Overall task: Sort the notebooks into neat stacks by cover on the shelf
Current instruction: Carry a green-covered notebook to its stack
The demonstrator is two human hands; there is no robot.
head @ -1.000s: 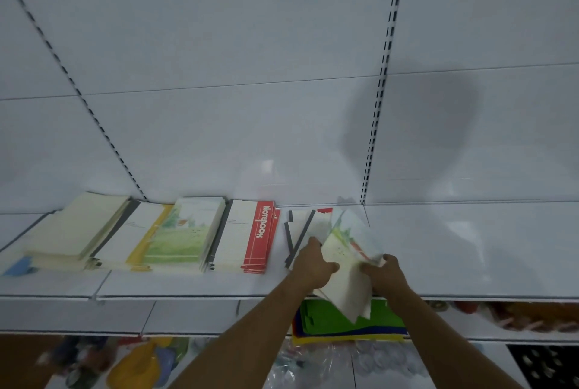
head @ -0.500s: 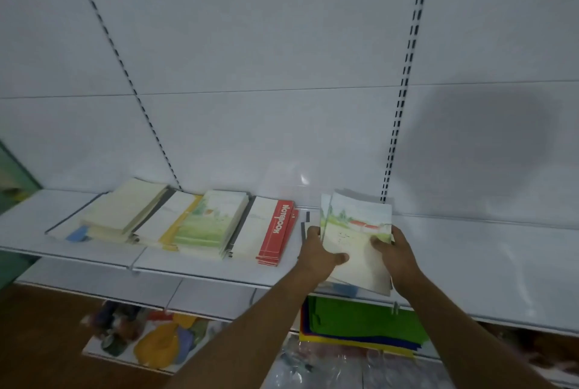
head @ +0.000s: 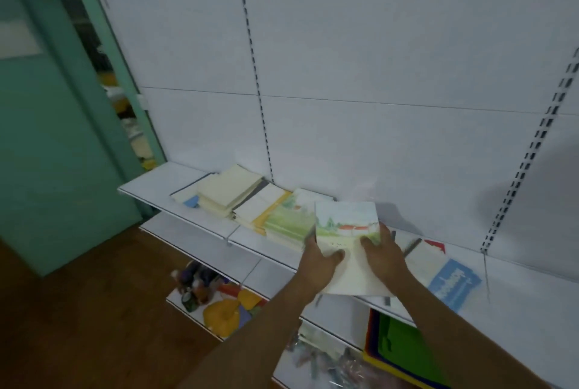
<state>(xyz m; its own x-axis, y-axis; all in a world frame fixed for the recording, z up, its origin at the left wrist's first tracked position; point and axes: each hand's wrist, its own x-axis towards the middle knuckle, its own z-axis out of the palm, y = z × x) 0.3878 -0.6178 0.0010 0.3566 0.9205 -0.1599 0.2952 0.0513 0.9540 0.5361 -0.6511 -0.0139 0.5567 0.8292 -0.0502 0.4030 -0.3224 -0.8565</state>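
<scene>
Both hands hold a small bundle of landscape-cover notebooks [head: 344, 225] above the white shelf [head: 175, 181]. My left hand [head: 319, 263] grips its left edge and my right hand [head: 382, 257] grips its right side. Just left of it lies a stack with the same green landscape cover [head: 288, 222]. Further left sit a white-and-yellow stack [head: 260, 206] and a cream stack [head: 225, 191]. Right of my hands lie a blue-and-white notebook [head: 451, 285] and a red-cornered one [head: 435, 246]. The red Notebook stack is hidden behind the bundle.
A teal door and frame [head: 62, 137] stand at the left. The lower shelves hold toys [head: 219, 310] and coloured paper sheets [head: 404, 348]. Brown floor [head: 94, 326] lies below. Slotted uprights run up the white back panel [head: 376, 75].
The bundle went from tilted to flat between both hands and moved left, now next to the green landscape stack. My view swung left, and the teal door came into sight.
</scene>
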